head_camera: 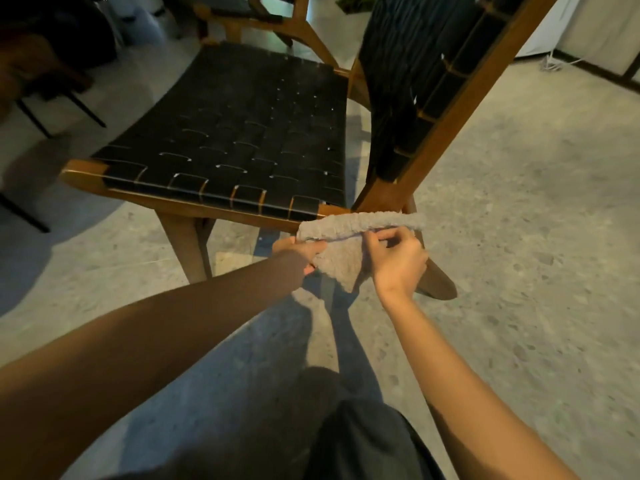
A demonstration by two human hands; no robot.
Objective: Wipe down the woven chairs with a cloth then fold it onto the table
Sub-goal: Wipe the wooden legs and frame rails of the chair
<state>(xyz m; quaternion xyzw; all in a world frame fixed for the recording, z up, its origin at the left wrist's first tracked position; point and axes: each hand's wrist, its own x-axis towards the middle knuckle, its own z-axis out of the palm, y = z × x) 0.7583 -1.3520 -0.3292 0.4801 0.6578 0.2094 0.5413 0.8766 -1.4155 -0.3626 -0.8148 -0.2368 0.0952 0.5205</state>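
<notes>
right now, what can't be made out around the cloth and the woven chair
Head view, the only one:
Fingers of the left grip: mostly hidden behind the grey cloth it holds.
Backrest of the woven chair: top cut off by the top edge.
Its rear leg joint: covered by the cloth and the right grip.
The second chair behind: mostly cut off by the top edge.
Dust on the seat: too dark and blurred to judge.

The left forearm (156, 341) and the right forearm (467, 375) were bare along all their visible length, up to the wrists behind the left hand (298, 252) and the right hand (398, 261). Well back from the grip, between the arms, hung a plain dark garment (363, 441), loose and softly creased.
</notes>
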